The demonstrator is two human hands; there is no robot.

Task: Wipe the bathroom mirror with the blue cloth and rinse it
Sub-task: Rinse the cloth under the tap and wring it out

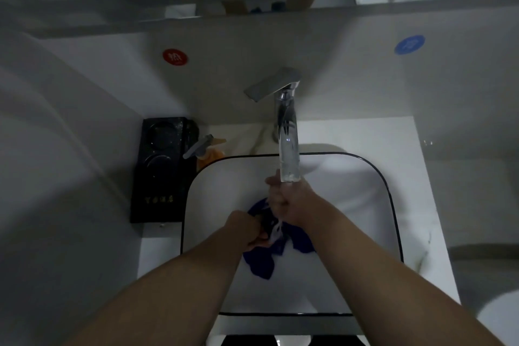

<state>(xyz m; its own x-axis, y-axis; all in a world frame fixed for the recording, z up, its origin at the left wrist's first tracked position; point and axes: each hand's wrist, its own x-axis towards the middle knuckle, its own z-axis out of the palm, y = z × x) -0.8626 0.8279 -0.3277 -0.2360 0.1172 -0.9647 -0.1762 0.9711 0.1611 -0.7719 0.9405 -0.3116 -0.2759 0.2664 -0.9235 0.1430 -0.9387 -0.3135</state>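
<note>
Cloth [259,262] in the sink [387,194] — tray [160,177] left, faucet [286,132] behind.

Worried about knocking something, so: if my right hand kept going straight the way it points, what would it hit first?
Likely the faucet. Your right hand points up toward the spout, its fingers already right under the outlet; depth is unclear.

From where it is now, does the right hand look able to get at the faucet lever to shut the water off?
Probably yes. The right hand is under the spout, and nothing stands between it and the faucet lever above. It grips the blue cloth, so it would have to let go first.
</note>
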